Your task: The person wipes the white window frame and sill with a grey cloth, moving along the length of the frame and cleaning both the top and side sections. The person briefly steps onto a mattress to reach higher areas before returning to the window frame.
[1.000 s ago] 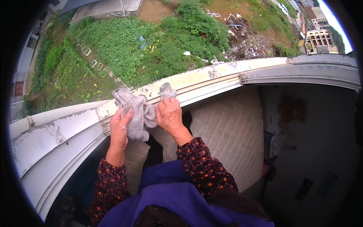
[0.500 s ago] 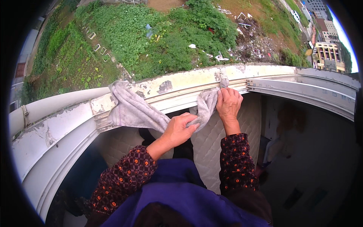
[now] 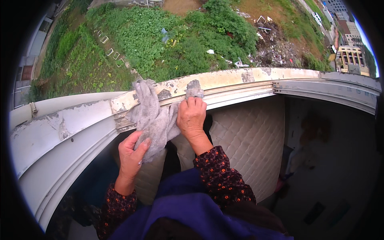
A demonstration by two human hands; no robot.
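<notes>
A greyish, damp-looking cloth (image 3: 153,114) is bunched over the left end of the window track (image 3: 236,93), with one part lying on the outer sill. My right hand (image 3: 192,118) is closed on the cloth's right end and presses it against the track; a grey tip of cloth sticks out beyond the fingers. Lower and to the left, my left hand (image 3: 133,153) pinches the hanging edge of the cloth between thumb and fingers. Folds of cloth hide some of the track's left corner.
The outer sill (image 3: 224,77) has peeling, stained paint. A white frame (image 3: 68,148) curves down the left, beside a pale pipe (image 3: 72,103). Below the track lies a quilted mattress (image 3: 248,140). Far down outside are green plants (image 3: 136,32) and scattered rubbish (image 3: 276,48).
My right hand has slid left along the track with its end of the cloth. My left hand has moved left and down, and the cloth is now bunched together rather than stretched out.
</notes>
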